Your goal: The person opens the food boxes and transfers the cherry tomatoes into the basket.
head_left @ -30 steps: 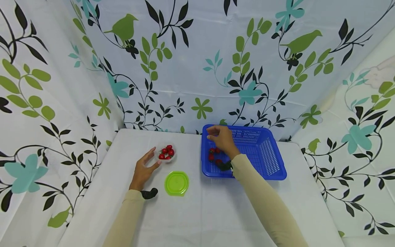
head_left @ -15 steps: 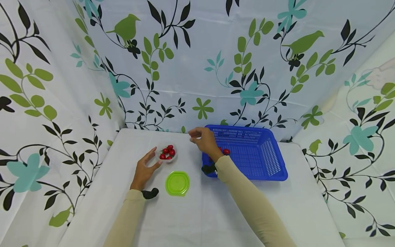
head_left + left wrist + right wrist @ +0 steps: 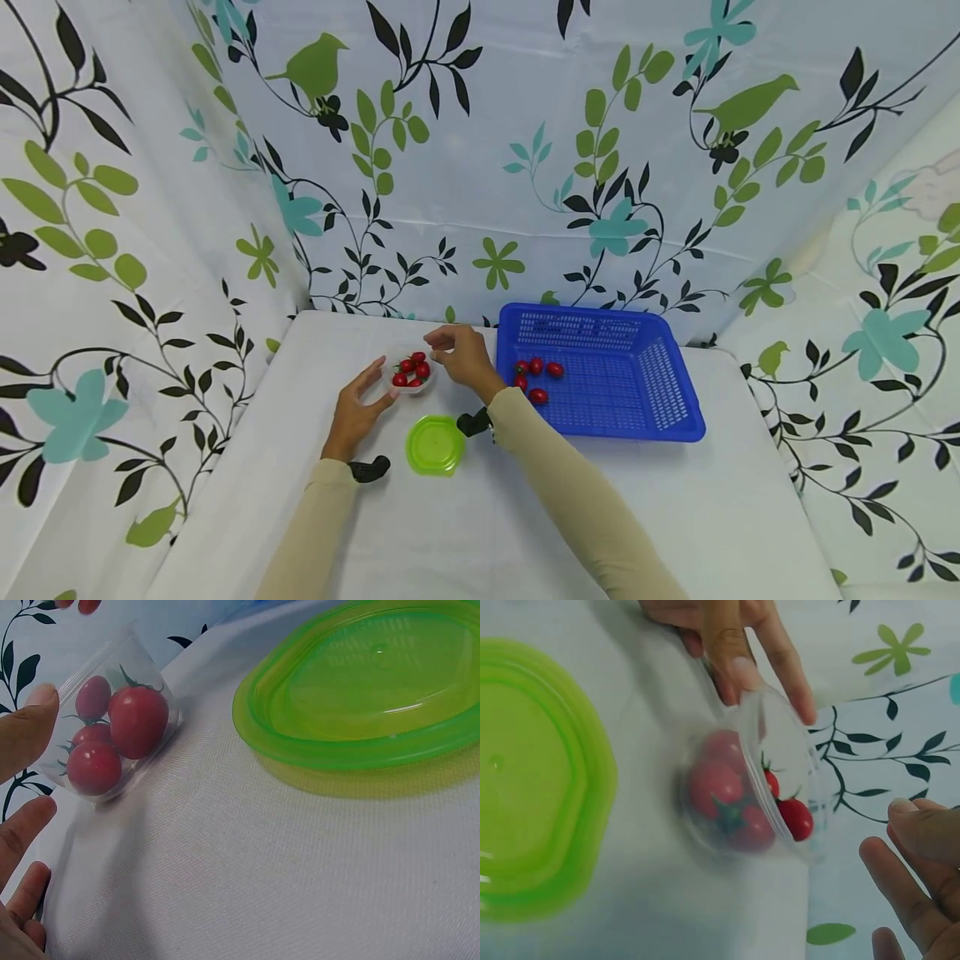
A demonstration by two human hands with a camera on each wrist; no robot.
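Note:
A small clear plastic tub (image 3: pixel 411 392) holds several cherry tomatoes (image 3: pixel 412 371) with green tops. My left hand (image 3: pixel 356 408) is at the tub's left side, fingers and thumb spread and fairly straight. A fingertip touches the rim in the left wrist view. My right hand (image 3: pixel 459 354) hovers just right of the tub, thumb and fingers pointing at it. In the right wrist view these fingers (image 3: pixel 900 889) are loosely bent and apart, with no tomato showing between them. Nearer me lies a green lid (image 3: pixel 435 446) on the white cloth.
On the right stands a blue perforated basket (image 3: pixel 630 400), with several more cherry tomatoes (image 3: pixel 538 396) in its left part. White cloth (image 3: pixel 480 533) covers the table. Leaf-patterned curtains (image 3: pixel 480 150) hang behind and at both sides.
My right hand has moved left from over the basket to beside the tub, uncovering the tomatoes in the basket. My left hand keeps its place at the tub.

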